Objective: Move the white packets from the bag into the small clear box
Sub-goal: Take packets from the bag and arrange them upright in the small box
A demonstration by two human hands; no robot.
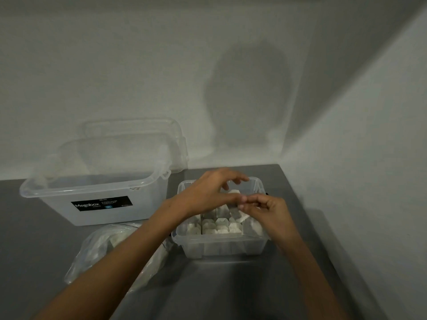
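White packets line the small clear box mid-frame; right hand pinches one packet, left hand curled above, grip unclear.

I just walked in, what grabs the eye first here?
The left hand and right hand meet over a small clear box right of centre, lined with neat rows of white packets. Behind it to the left stands a large clear tub with a black label, and a crumpled plastic bag lies in front of that.
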